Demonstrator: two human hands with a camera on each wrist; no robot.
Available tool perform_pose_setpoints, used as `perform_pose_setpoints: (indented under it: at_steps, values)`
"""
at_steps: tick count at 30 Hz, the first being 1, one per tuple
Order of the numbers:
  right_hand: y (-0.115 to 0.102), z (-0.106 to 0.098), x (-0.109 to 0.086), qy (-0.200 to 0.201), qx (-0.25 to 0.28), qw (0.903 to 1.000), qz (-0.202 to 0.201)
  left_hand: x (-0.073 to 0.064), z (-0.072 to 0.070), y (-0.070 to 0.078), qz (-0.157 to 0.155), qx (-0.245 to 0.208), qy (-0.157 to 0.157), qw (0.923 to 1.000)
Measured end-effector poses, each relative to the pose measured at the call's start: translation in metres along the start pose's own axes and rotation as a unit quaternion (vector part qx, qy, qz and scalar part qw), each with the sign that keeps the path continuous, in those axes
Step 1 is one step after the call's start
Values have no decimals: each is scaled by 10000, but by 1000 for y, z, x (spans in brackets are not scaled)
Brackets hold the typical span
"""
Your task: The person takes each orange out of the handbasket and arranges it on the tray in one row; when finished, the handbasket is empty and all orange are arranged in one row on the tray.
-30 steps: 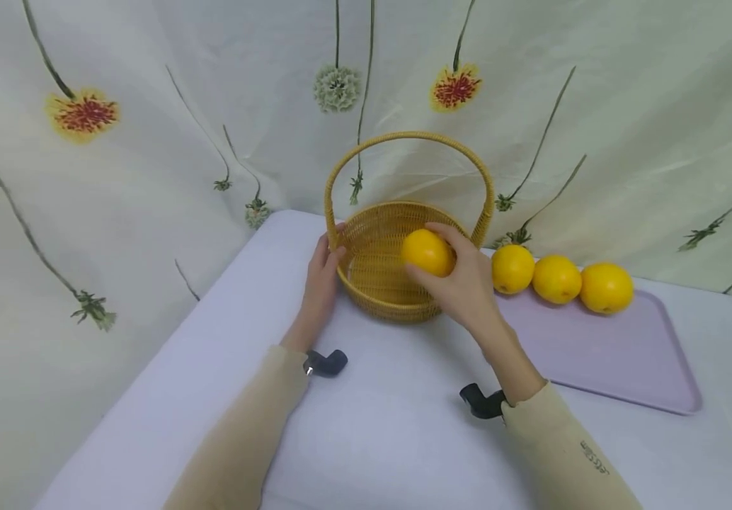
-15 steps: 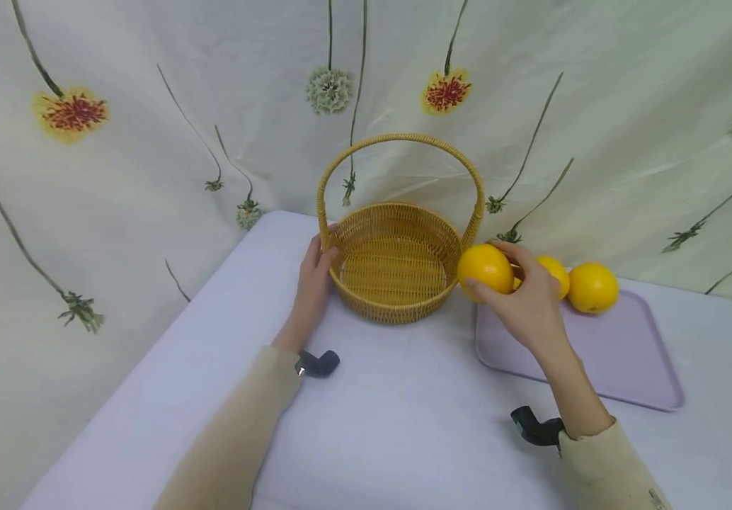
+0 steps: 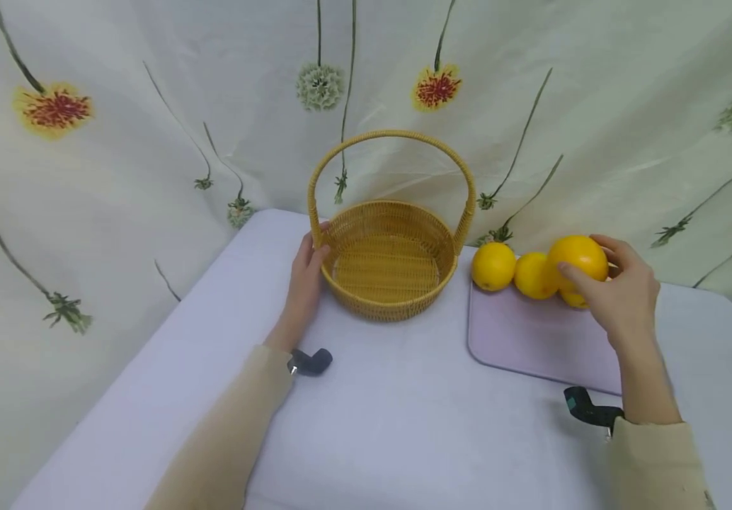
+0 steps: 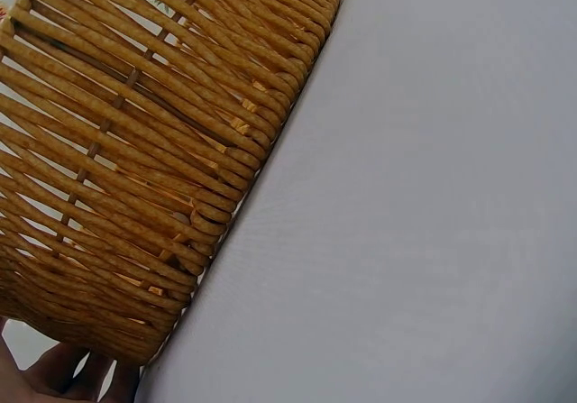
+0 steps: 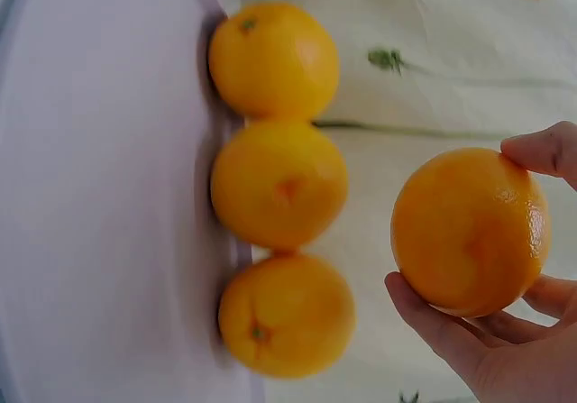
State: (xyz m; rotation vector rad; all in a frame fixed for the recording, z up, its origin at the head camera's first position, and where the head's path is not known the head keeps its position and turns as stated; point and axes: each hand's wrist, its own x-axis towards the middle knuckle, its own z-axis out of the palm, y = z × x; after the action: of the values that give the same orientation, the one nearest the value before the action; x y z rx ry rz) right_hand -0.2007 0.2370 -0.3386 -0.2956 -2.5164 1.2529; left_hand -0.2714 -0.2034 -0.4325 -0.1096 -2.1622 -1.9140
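Note:
A wicker basket (image 3: 386,269) with a tall arched handle stands on the table, with nothing inside it. My left hand (image 3: 304,280) grips its left side by the foot of the handle, thumb at the rim; in the left wrist view fingers (image 4: 68,371) show behind the weave. My right hand (image 3: 630,294) holds an orange (image 3: 578,258) between thumb and fingers, raised over the tray's back edge. Three more oranges (image 5: 279,185) sit in a row along that edge; in the head view the rightmost is mostly hidden behind the held one.
A pale purple tray (image 3: 532,340) lies right of the basket on the white-covered table (image 3: 391,418). Close behind hangs a light cloth (image 3: 245,64) printed with flowers. A black wrist mount (image 3: 311,362) sits at my left wrist, another black mount (image 3: 589,409) at my right.
My right hand has carried the orange from above the basket rightward to over the far end of the row. My left hand stays on the basket. The head view has shifted slightly.

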Motion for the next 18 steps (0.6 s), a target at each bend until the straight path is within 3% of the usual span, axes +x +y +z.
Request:
perform_pose_setpoints:
  at_steps: [3, 8, 13, 18]
  values:
    - [12, -15, 9, 221, -172, 9983, 508, 3, -1, -4, -10, 19, 24, 10000]
    - [31, -28, 16, 371, -70, 9931, 1107, -4, -2, 16, -155, 14, -80, 9998]
    - [50, -38, 20, 467, -14, 9880, 1474, -10, -2, 27, -194, 8, -152, 9997]
    - [75, -40, 26, 594, 85, 9849, 1622, -9, 0, 27, -185, 21, -183, 9997]
